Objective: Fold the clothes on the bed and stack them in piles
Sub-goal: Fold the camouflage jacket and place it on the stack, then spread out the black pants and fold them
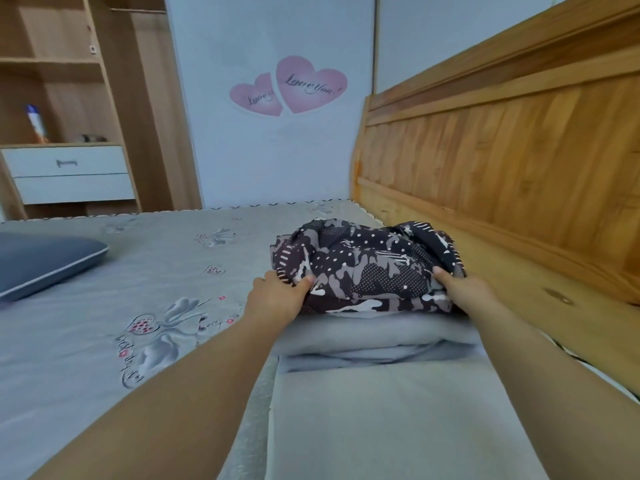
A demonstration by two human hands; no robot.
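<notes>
Both hands hold the folded patterned cloth (367,268), the left hand (277,296) at its 9 o'clock side and the right hand (464,292) at 3 o'clock, fingers clamped on its edges, probably to keep it neat on the grey pile (374,337) on the bed (138,306) beside the headboard (502,161).

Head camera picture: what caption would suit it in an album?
Both hands, left hand and right hand, grip a folded patterned garment atop grey folded clothes.
</notes>
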